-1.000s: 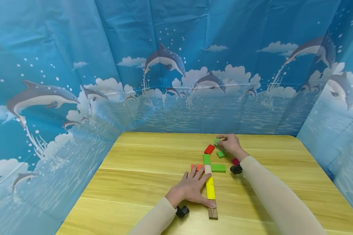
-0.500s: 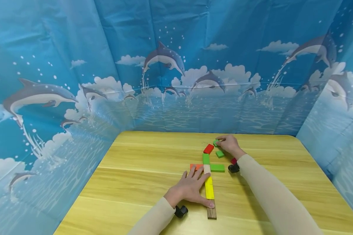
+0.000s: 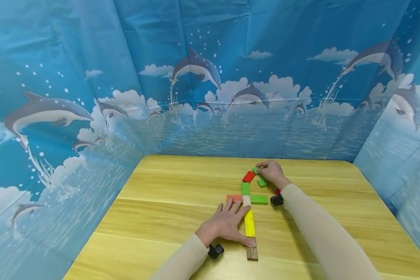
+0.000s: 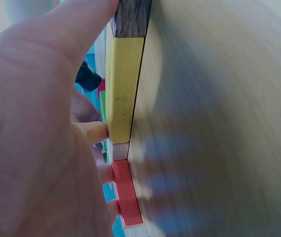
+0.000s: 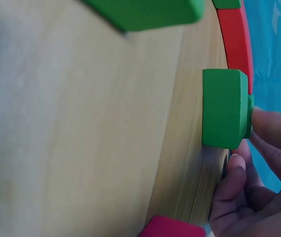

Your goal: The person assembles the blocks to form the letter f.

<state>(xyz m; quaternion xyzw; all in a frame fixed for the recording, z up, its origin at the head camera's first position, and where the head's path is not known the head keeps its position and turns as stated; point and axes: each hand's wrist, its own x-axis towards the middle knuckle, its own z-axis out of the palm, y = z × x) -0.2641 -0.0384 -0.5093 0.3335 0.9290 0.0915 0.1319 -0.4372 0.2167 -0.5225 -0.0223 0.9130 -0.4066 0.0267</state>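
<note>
Flat wooden blocks form a line on the table: brown [image 3: 252,254], yellow [image 3: 249,224], pale [image 3: 246,200], green [image 3: 245,189] and red [image 3: 249,176]. An orange-red block [image 3: 232,198] and a long green one [image 3: 259,200] stick out sideways from the pale block. My left hand [image 3: 224,224] lies spread over the line, thumb on the brown block, fingertips at the yellow, pale and orange-red ones. At the far end my right hand [image 3: 273,173] pinches a small green block [image 3: 255,170] beside the red one. In the right wrist view, a loose green block [image 5: 222,108] partly covers the pinched one.
That loose green block [image 3: 262,183] lies just below my right hand. A crimson block [image 3: 277,191] sits by the right wrist's black camera [image 3: 276,200]. Behind the wooden table [image 3: 161,217] hangs a blue dolphin-print curtain [image 3: 133,116].
My right hand has shifted slightly left with the small green block, bringing it closer to the red block's far end. The left hand keeps its place on the line.
</note>
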